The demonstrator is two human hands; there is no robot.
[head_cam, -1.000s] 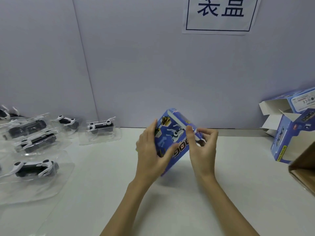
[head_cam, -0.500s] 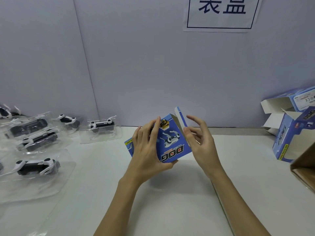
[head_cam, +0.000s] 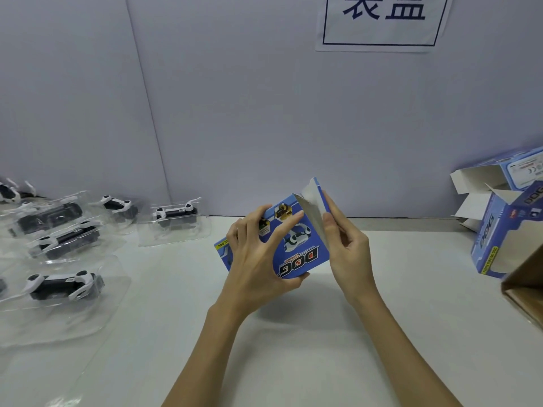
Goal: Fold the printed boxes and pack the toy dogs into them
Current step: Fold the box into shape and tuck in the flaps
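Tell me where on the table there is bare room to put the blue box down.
Bare table lies below the held box, between the forearms, and on to the right up to the brown carton. The left side is crowded with toy dogs in clear trays; the far right corner holds folded boxes.

Pale lilac wall (head_cam: 235, 113) with a vertical seam, white paper sign (head_cam: 382, 24) with dark characters, white table (head_cam: 323, 348), soft even light.
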